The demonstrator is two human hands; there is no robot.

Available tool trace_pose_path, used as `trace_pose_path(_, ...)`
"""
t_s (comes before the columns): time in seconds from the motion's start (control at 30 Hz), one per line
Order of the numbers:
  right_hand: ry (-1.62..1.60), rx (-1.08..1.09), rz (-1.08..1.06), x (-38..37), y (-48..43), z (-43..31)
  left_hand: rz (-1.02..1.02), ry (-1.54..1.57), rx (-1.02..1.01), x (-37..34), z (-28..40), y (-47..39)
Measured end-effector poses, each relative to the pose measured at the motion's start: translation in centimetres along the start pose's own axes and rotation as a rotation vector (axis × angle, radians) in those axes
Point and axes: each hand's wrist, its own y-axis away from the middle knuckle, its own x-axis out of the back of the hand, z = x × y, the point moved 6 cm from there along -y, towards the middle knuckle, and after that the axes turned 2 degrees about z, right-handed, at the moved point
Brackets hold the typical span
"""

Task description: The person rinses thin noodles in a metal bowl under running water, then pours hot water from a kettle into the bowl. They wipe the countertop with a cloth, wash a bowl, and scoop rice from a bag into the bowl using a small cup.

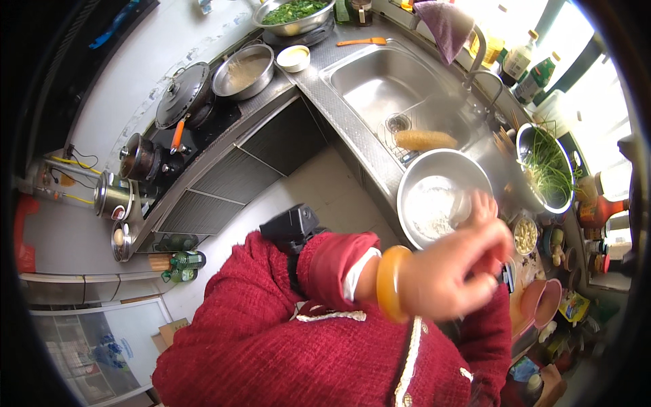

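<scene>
A stainless steel bowl [445, 168] stands at the sink's near edge, with white flour-like powder [432, 213] in its bottom. My left hand [452, 274], a yellow bangle on its wrist, is blurred and reaches across my body below the bowl's rim. Its fingers are bent, and I cannot tell whether anything is between them. Behind it, blurred fingers of what seems to be my right hand [480, 208] show over the bowl's right side; the rest of that hand is hidden. A tan loofah-like scrubber [426, 140] lies in the sink just beyond the bowl.
A steel sink [379, 84] lies ahead. To the right are a bowl of green stalks [546, 165], a bowl of pale pieces [525, 235] and a pink basin [546, 302]. Leftward, a lidded pan [185, 96] and a steel basin [244, 74] stand by the stove.
</scene>
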Motion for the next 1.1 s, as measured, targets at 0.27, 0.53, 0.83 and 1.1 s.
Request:
trace_pose_path(0.27, -0.1, -0.084, 0.057, 1.8, 1.2, -0.6, -0.277, 0.227, 0.25, -9.7, 5.2, -1.0)
trace_pose_path(0.53, -0.159, -0.148, 0.114, 4.0, 4.0, 1.7, -0.391, 0.143, 0.089, -14.4, 3.8, 0.3)
trace_pose_path(0.83, -0.517, -0.135, 0.239, 3.7, 4.7, 1.3, -0.798, 0.126, 0.239, -17.1, 1.4, 1.0)
trace_pose_path(1.1, -0.569, -0.36, 0.34, 2.6, 11.1, 3.5, -0.958, 0.109, 0.755, -18.7, -6.8, 0.9)
